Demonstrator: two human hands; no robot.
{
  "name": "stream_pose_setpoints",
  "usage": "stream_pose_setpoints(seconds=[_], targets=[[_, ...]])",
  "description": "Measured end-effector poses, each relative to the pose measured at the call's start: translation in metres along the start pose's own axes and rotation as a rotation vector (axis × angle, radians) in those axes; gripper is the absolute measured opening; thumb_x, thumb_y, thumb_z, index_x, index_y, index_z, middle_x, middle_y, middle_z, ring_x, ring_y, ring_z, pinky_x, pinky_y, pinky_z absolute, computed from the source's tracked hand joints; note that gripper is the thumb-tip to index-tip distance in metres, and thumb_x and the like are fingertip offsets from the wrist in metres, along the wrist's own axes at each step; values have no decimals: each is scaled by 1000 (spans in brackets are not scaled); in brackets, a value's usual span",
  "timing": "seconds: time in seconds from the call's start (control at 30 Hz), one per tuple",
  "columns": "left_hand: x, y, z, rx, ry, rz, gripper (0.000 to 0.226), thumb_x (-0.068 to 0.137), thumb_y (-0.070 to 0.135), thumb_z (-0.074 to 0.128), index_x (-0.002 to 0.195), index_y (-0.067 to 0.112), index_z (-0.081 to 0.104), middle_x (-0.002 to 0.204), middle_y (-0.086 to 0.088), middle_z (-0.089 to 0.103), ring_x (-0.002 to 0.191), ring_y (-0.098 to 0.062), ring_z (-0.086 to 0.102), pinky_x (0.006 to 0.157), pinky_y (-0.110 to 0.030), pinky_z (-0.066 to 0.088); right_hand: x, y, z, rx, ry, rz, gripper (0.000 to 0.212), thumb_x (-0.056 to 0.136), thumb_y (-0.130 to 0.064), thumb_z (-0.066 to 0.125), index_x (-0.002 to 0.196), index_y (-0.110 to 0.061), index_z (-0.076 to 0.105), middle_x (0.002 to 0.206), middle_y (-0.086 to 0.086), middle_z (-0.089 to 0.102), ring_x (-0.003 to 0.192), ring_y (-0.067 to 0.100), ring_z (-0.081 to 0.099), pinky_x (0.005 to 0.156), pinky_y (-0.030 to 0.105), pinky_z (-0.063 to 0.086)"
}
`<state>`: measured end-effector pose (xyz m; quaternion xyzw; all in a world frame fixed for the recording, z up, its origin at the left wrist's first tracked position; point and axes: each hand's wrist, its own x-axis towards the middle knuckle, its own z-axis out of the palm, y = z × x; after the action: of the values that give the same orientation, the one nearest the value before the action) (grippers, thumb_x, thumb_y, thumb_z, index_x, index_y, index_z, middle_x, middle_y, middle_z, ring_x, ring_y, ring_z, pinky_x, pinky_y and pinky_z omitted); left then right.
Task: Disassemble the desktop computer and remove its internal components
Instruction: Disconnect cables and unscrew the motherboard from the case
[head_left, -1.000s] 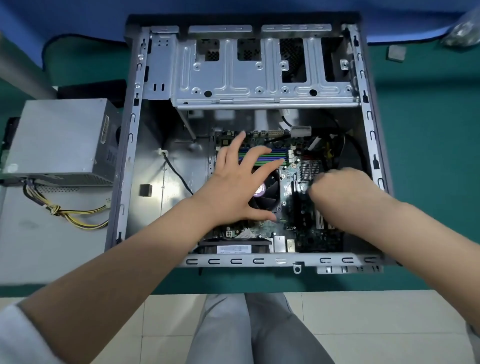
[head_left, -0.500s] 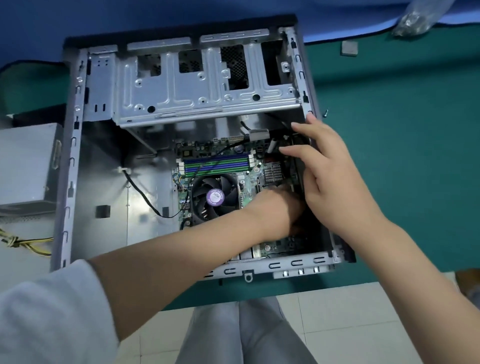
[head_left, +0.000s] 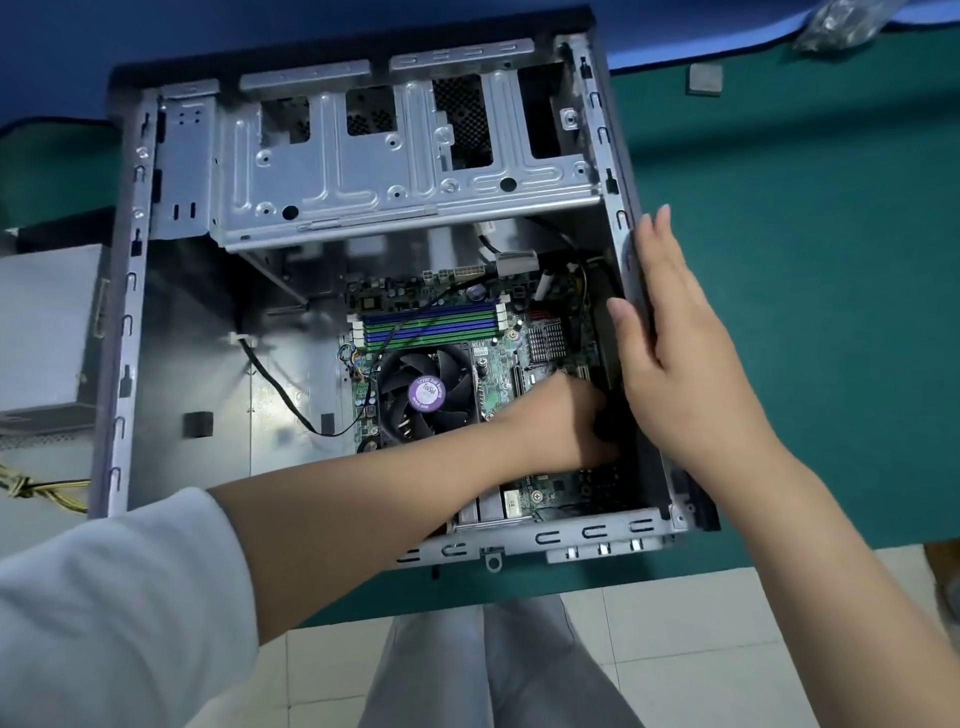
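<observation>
The open computer case (head_left: 130, 312) lies on its side on a green mat. Inside sit the motherboard (head_left: 498, 358), a black CPU fan (head_left: 426, 395) with a purple label, and blue and green memory slots (head_left: 431, 325). My left hand (head_left: 561, 426) reaches across the board to its right edge, where the curled fingers grip the lower end of a black card (head_left: 602, 358); the fingertips are hidden. My right hand (head_left: 675, 353) rests on the case's right wall, with straight fingers along the outside and the thumb inside.
An empty metal drive cage (head_left: 405, 171) fills the far end of the case. A loose black cable (head_left: 280, 384) crosses the case floor. A grey power supply (head_left: 47, 327) with yellow wires (head_left: 47, 491) lies left of the case. A plastic bag (head_left: 841, 21) and a small grey square (head_left: 705, 79) lie far right.
My left hand left the fan and went to the board's right edge. My right hand lifted off the board and settled on the case's right wall. The view shifted right.
</observation>
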<state>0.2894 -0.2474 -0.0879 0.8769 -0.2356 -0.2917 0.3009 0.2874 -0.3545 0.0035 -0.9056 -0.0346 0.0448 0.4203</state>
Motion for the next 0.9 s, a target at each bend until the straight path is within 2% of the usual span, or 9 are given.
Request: stream_pose_setpoints(seconds=[0.1, 0.17, 0.27, 0.43, 0.57, 0.6, 0.67, 0.73, 0.9], targets=[[0, -1, 0, -23, 15, 4, 44, 79, 29, 65, 45, 23, 37, 43, 9, 40, 40, -1, 36, 44, -20, 27, 1, 2, 1, 30, -9, 128, 58, 102, -25, 35, 152, -17, 7, 155, 0, 21, 132, 0, 19, 92, -6, 13], [0, -2, -1, -37, 48, -1, 49, 78, 30, 69, 43, 23, 36, 40, 9, 37, 37, -1, 33, 41, -14, 25, 4, 4, 1, 100, -12, 218, 55, 102, -33, 32, 152, -21, 11, 149, -3, 34, 124, -1, 28, 88, 0, 20], [1, -5, -1, -67, 92, -11, 51, 76, 26, 73, 42, 22, 36, 38, 12, 34, 34, 0, 33, 38, -10, 28, 5, 6, 0, 179, -6, 267, 51, 102, -36, 31, 150, -23, 22, 148, -6, 39, 129, 0, 34, 98, 7, 23], [0, -3, -4, -133, 70, -12, 26, 77, 24, 74, 59, 10, 62, 52, 1, 55, 50, -10, 44, 49, -15, 29, 5, 6, 1, 170, 23, 267, 48, 102, -34, 31, 149, -23, 26, 146, -8, 41, 124, -4, 33, 91, 2, 22], [0, 0, -7, -30, 68, 81, 45, 77, 21, 71, 45, 17, 40, 43, 3, 47, 43, 0, 44, 49, -16, 30, 5, 6, 1, 146, 37, 254, 47, 102, -34, 32, 148, -24, 29, 144, -7, 44, 123, -2, 36, 92, 5, 25], [-1, 1, -8, -8, 58, 110, 45, 77, 19, 70, 46, 19, 39, 44, 4, 46, 42, 4, 44, 50, -16, 30, 5, 6, 2, 137, 41, 251, 47, 102, -34, 32, 148, -24, 29, 144, -7, 45, 124, 0, 38, 91, 6, 25], [0, 2, -10, 15, 38, 133, 40, 77, 18, 70, 47, 16, 43, 45, 8, 43, 39, -3, 40, 51, -17, 28, 6, 7, 2, 114, 46, 247, 47, 102, -35, 33, 148, -24, 29, 143, -7, 45, 126, 4, 40, 91, 8, 27], [0, 1, -10, 16, 38, 105, 40, 77, 20, 70, 48, 17, 42, 42, 7, 37, 37, -5, 33, 49, -18, 26, 6, 7, 2, 101, 48, 244, 48, 102, -35, 33, 148, -24, 29, 143, -7, 46, 125, 6, 41, 90, 8, 27], [1, 1, -7, -31, 64, -23, 43, 76, 22, 68, 45, 19, 38, 42, 6, 38, 38, -4, 36, 49, -21, 30, 6, 7, 2, 101, 63, 234, 46, 102, -34, 34, 147, -24, 32, 139, -7, 49, 118, 1, 41, 85, 6, 27]])
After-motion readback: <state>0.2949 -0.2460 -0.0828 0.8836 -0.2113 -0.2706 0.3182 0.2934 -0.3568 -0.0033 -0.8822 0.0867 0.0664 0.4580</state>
